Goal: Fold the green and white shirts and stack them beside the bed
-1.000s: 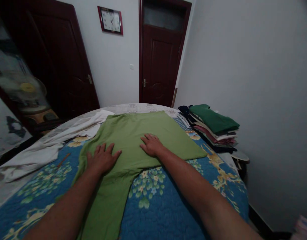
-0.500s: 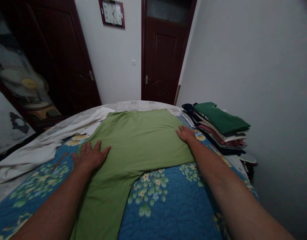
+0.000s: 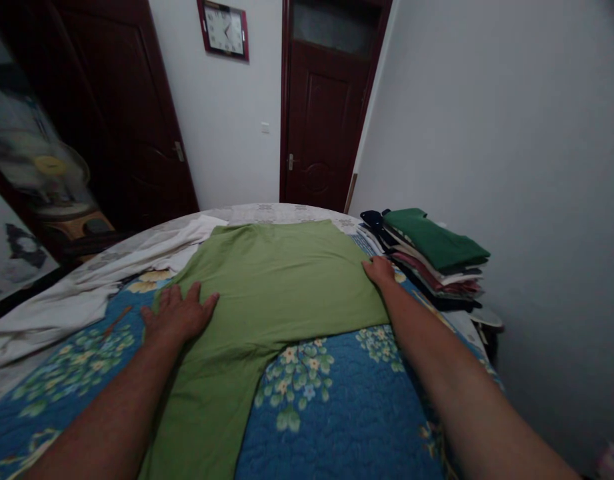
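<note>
A light-green cloth garment (image 3: 287, 280) lies on a blue floral quilt (image 3: 347, 393), its near end cut off. The left hand (image 3: 177, 319) splays, fingers grasping nothing; the right hand (image 3: 379, 269) has moved to the right edge, its finger grip hidden.

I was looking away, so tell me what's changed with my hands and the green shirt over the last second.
Your right hand moved right, from the middle of the green shirt to its right edge; whether it grips there is unclear. Your left hand shifted slightly left, to the left edge. The shirt stayed spread out; the clothes pile looks unchanged.
</note>
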`<state>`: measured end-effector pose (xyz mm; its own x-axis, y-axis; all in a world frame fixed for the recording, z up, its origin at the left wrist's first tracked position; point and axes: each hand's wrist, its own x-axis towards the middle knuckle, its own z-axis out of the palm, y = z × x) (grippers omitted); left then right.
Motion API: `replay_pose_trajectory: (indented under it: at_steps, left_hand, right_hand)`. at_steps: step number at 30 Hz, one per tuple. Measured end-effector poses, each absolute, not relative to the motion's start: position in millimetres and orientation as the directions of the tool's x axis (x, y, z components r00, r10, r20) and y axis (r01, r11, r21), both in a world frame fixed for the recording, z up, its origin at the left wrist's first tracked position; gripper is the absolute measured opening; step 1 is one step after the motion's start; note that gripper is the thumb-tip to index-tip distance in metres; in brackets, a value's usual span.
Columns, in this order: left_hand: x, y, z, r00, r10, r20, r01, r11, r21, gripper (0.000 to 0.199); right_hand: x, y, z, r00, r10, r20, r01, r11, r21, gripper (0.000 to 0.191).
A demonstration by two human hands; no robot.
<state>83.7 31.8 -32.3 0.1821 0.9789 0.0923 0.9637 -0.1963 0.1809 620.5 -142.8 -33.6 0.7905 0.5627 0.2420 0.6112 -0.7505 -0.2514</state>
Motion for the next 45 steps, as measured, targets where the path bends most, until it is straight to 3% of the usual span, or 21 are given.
replay_pose_trajectory:
  at_steps: [5,15,22,28,36,45]
  left_hand:
    - [84,32,-32,0.192,0.978,0.086,0.966,-0.204,0.162,0.096]
    - [85,32,-29,0.182,0.98,0.08,0.963,-0.195,0.187,0.096]
    - [83,35,-32,0.196,0.976,0.099,0.96,-0.211,0.182,0.095]
    - [83,32,-30,0.209,0.971,0.118,0.957,-0.228,0.181,0.094]
    - [84,31,-28,0.207,0.973,0.1,0.958,-0.222,0.179,0.094]
    - [84,31,-28,0.199,0.976,0.084,0.962,-0.211,0.176,0.095]
  right_hand:
    - [615,-141,-34,0.846,0.452,0.283,0.522,-0.81,-0.265,0.05]
    - [605,-145,-27,0.849,0.464,0.252,0.523,-0.807,-0.276,0.042]
    - [600,-149,-29,0.663,0.639,0.391,0.73,-0.668,-0.144,0.036]
    - [596,-150,-26,0.607,0.691,0.393,0.774,-0.627,-0.092,0.034]
    - [602,-147,-29,0.698,0.621,0.355,0.692,-0.713,-0.114,0.037]
    - [622,-142,-26,0.738,0.63,0.241,0.675,-0.69,-0.26,0.038]
